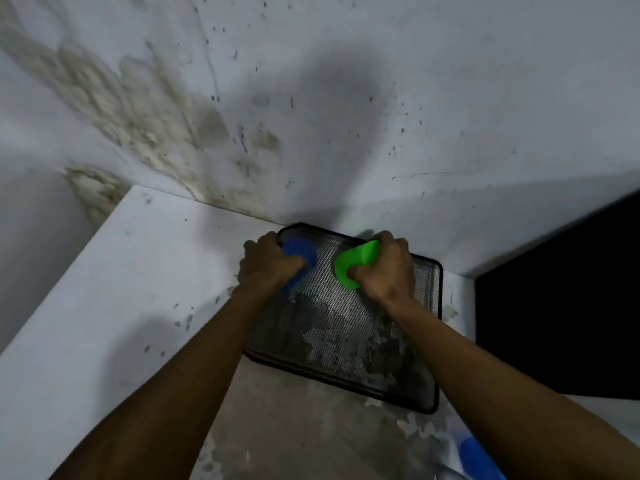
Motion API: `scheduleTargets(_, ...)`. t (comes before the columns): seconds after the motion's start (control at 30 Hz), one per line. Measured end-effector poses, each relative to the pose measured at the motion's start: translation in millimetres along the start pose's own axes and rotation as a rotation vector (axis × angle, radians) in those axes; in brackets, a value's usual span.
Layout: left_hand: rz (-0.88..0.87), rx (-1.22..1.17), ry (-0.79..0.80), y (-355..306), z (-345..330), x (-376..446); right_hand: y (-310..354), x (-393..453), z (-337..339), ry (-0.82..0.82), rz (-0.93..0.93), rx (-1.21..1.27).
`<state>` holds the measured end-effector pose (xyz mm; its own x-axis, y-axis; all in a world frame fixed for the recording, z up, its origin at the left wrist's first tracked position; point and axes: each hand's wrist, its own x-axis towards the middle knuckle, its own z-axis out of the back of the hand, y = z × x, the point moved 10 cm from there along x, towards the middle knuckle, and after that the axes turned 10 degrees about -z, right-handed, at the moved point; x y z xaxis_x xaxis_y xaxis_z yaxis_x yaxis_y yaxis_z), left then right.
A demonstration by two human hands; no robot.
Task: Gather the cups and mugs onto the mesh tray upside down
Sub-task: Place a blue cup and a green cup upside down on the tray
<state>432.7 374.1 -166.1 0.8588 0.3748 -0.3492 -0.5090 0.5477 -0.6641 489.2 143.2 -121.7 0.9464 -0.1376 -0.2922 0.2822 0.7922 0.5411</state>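
A black mesh tray (363, 344) lies on the white table against the wall. My left hand (266, 265) grips a blue cup (301, 252) over the tray's far left corner. My right hand (384, 268) grips a green cup (353, 263) over the far middle of the tray; the cup is tilted, with its wide rim facing left and down. Both cups are partly hidden by my fingers, and I cannot tell whether they touch the mesh. Another blue object (479, 457) shows at the bottom right, under my right forearm.
The white table (114, 306) has a worn, peeling patch near its front. A stained wall (311, 116) rises directly behind the tray. A dark opening (568, 306) lies to the right of the table.
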Motion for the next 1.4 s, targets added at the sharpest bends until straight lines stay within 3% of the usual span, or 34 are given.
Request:
scheduleTargets(0.27,-0.187,0.351,-0.073,-37,7,26,29,13,-26,0.004,0.114,-0.024)
scheduleTargets(0.47,-0.285,0.331,0.007,-43,-9,40,29,19,-41,-0.002,0.108,-0.009)
scheduleTargets(0.67,-0.353,0.275,-0.031,-43,-16,40,19,17,-46,-0.043,0.105,0.036)
scheduleTargets(0.93,-0.346,0.226,-0.058,-33,-11,25,4,9,-37,0.02,0.072,0.031)
scheduleTargets(1.07,-0.374,0.22,-0.174,-39,1,-14,-20,-11,-13,0.011,0.041,0.091)
scheduleTargets(1.2,-0.564,0.017,-0.324,-51,6,-77,-48,-43,11,0.02,0.021,0.216)
scheduleTargets(1.4,-0.699,-0.071,-0.18,-75,-47,-179,-95,-114,55,0.027,0.084,0.255)
